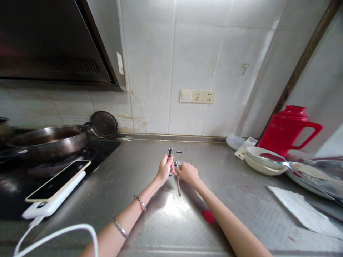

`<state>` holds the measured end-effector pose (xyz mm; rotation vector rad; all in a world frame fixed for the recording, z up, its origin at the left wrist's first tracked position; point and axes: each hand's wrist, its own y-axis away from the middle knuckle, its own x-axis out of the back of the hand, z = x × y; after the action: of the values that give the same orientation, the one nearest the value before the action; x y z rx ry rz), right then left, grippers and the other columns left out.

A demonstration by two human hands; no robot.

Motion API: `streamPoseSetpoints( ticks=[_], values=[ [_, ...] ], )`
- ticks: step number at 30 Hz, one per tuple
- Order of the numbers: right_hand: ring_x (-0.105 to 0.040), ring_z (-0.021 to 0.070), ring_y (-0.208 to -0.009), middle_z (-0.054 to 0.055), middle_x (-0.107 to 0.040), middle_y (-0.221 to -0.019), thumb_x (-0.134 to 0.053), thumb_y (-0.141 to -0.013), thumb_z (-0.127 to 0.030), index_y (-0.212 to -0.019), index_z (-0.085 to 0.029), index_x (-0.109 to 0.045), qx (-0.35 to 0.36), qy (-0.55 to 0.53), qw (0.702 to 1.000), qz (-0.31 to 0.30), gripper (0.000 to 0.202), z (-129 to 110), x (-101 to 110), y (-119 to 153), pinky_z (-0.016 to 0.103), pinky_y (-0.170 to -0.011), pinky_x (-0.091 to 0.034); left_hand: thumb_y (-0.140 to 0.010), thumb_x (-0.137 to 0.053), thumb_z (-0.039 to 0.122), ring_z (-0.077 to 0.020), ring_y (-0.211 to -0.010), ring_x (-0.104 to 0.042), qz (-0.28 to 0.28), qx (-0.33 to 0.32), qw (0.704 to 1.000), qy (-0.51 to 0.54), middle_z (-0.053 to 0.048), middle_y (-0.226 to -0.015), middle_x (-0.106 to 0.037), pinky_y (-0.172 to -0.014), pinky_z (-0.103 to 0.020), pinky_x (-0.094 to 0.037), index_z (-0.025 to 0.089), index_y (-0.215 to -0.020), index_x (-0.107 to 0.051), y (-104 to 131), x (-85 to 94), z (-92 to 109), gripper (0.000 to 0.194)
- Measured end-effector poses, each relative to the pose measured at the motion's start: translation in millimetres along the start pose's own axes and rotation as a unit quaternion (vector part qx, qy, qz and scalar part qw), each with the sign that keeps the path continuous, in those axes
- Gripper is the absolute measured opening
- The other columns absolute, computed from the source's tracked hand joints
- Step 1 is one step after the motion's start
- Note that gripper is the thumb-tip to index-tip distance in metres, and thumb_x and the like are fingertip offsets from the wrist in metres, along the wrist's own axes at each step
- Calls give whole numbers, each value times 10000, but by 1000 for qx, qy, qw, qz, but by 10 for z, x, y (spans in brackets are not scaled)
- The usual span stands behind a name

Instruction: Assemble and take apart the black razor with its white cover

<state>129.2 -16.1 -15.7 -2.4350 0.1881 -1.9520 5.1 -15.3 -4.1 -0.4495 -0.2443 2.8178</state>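
My left hand point(164, 169) is closed around the dark handle of a small T-shaped razor point(170, 152), its head pointing up and away from me. Close beside it, my right hand point(188, 172) is curled with the fingertips at a thin, greyish-brown strip point(178, 186) that hangs or lies toward me. The two hands almost touch, and the fingers hide part of both things. Just beyond them, a short black bar point(179, 152) lies on the steel counter point(150, 228). Something small and clear point(182, 163) shows behind my right fingers; I cannot make out what it is.
A phone point(60, 180) rests on a white power bank point(55, 200) with a cable, by the stove's pan point(50, 141). At right are a red thermos point(285, 130), stacked bowls point(264, 166) and a paper napkin point(305, 210). A red object point(208, 217) lies by my right forearm.
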Motion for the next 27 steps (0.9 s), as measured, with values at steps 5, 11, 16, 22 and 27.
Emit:
streamPoseSetpoints(
  ticks=[5, 11, 16, 22, 27],
  values=[
    [-629, 205, -796, 91, -685, -850, -430, -817, -420, -843, -216, -693, -21, -33, 998, 58, 333, 302, 122, -164, 248, -622, -402, -777, -528, 435, -43, -346, -318, -5, -2, 1000, -10, 105, -495, -362, -402, -185, -416, 205, -825, -433, -32, 31, -67, 255],
    [-555, 165, -942, 52, -619, -1006, -456, -843, -376, -974, -244, -672, 93, -55, 989, 98, 285, 539, -6, -246, 214, -734, -387, -780, -514, 455, -53, -358, -356, -25, -14, 999, -23, 102, -503, -369, -411, -196, -430, 208, -843, -420, -30, 36, -114, 271],
    [-505, 173, -998, 61, -598, -1051, -449, -868, -353, -961, -235, -689, 173, -41, 980, 93, 284, 551, -113, -268, 232, -845, -357, -783, -499, 473, -58, -365, -371, -42, -17, 998, -31, 100, -507, -376, -409, -206, -443, 209, -852, -411, -26, 26, -136, 287],
    [-528, 172, -975, 46, -621, -1031, -458, -867, -358, -925, -240, -694, 172, -48, 981, 77, 270, 561, -130, -315, 238, -831, -362, -797, -479, 475, -58, -371, -382, -44, -31, 998, -41, 102, -499, -384, -428, -219, -465, 203, -865, -405, -53, 53, -195, 289],
    [-556, 176, -960, 40, -641, -1021, -488, -852, -340, -907, -246, -693, 155, -62, 983, 77, 232, 583, -175, -365, 243, -807, -372, -794, -484, 475, -56, -370, -382, -45, -34, 998, -37, 105, -496, -386, -431, -222, -466, 202, -870, -408, -65, 63, -219, 293]
  ],
)
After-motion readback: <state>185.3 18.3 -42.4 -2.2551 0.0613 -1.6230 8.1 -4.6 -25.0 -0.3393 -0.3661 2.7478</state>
